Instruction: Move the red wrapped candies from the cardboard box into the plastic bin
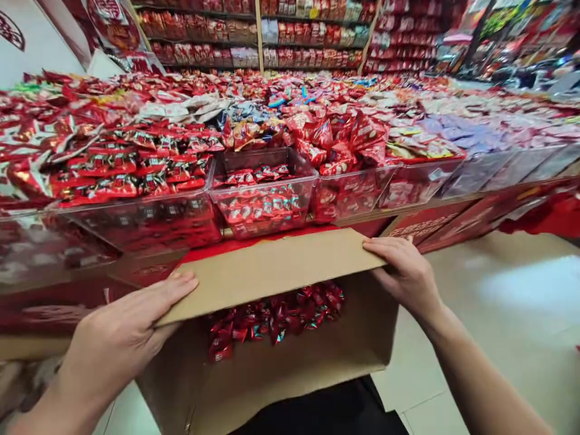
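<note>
An open cardboard box (290, 368) is held in front of me, its far flap spread out below the display bins. Red wrapped candies (276, 317) lie inside it, partly hidden under the flap. My left hand (122, 332) grips the flap's left end, fingers on top and thumb beneath. At the flap's right end, my right hand (403, 272) pinches the corner. Just beyond the flap is a clear plastic bin (265, 208) partly filled with small red packets, its level lower than in the bins beside it.
Heaped bins of red packets (149, 163) stretch to the left, with pink and lilac packets (480, 130) to the right. Stocked shelves (312, 36) stand behind. Red printed cartons (426, 223) line the front below the bins. Pale floor tiles (498, 326) show at the right.
</note>
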`<state>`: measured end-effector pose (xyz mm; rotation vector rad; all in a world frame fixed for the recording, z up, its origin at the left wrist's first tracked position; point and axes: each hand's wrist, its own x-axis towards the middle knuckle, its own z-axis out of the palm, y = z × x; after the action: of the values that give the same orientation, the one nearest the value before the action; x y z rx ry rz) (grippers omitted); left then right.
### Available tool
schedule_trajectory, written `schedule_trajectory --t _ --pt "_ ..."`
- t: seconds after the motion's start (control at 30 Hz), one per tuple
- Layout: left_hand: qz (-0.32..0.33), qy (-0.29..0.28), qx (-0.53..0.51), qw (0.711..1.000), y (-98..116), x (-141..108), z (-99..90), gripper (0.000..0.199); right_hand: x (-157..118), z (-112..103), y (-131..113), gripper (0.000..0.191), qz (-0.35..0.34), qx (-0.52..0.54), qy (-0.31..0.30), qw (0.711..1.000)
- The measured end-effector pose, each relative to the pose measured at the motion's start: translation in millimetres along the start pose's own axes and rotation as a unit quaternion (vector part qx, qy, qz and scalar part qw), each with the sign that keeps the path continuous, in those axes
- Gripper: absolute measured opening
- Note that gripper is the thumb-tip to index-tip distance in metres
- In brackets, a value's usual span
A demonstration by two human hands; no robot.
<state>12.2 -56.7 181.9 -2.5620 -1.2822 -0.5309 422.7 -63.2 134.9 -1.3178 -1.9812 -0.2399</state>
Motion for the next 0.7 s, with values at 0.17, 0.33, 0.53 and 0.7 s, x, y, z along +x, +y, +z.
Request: schedule_trajectory --t 0.17,0.33,0.53,0.7 --pt "0.012 -0.012 0.083 0.996 -1 16 -14.9 0.046 12 -6 5 0.020 -0.022 0.019 -0.026 0.999" --pt "-0.091 -0.113 0.058 0.988 -6 50 -23.3 0.056 40 -5 16 0.026 0.029 0.039 -0.046 0.998" --pt "-0.121 -0.200 -0.017 0.972 -25 78 -16.3 0.061 67 13 25 0.038 0.081 0.013 -0.102 0.991" --pt "-0.169 -0.189 -0.087 0.963 -41 76 8.5 0.043 69 30 17 0.034 0.066 -0.034 -0.054 0.996"
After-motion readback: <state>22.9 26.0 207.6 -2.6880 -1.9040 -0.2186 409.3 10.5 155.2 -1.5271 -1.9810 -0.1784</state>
